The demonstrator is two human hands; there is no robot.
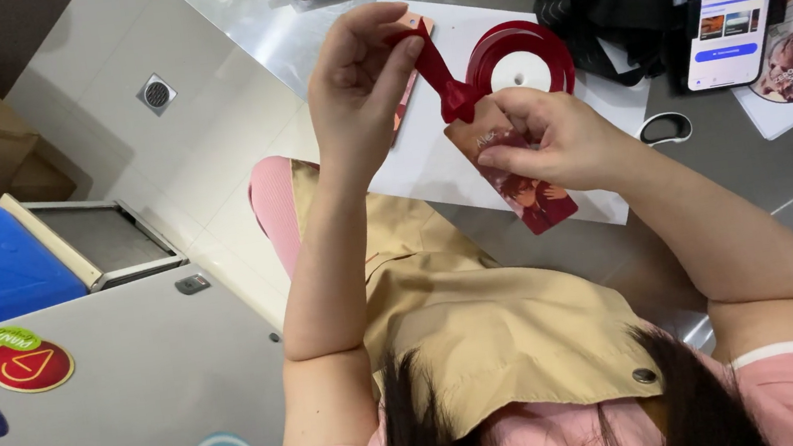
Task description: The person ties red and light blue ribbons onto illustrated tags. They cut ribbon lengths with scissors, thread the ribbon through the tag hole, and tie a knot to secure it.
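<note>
At the upper centre of the frame the left hand (361, 81) is raised, its thumb and forefinger pinched on the free end of a red ribbon (439, 75). From that pinch the ribbon runs down and to the right, its long axis slanting toward a small knot at the top of a bookmark card (517, 178). The knot lies just below and right of the left hand's grip, and right beside the right hand, which is the nearer of the two to it.

The ribbon is glossy, deep red satin, narrow and flat, drawn fairly taut. The card is a slim rectangle, dark red with a printed picture (too small to make out), tilted with its lower end toward the lower right.

The right hand (557, 138) is closed on the card's upper part, fingers curled over it by the knot. Just behind it, on a white sheet (440, 162), lies the ribbon spool (520, 67), red-wound with a white core.
</note>
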